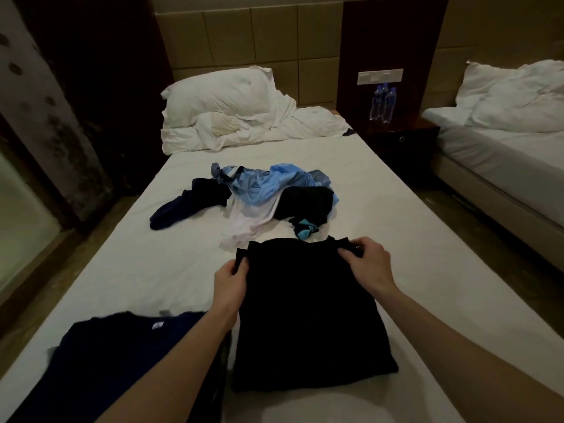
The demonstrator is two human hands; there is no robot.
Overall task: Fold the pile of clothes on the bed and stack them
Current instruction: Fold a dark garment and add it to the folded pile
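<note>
- Navy shirt (103, 355): folded, near-left on the bed (427, 270).
- Left hand (230, 280) pinches the black shirt (308, 319) at its far-left corner.
- Black shirt: long axis runs away from the person; likely folds toward them.
- Right hand (367, 264) pinches the far-right corner.
- Pile (253, 196): just beyond.
</note>
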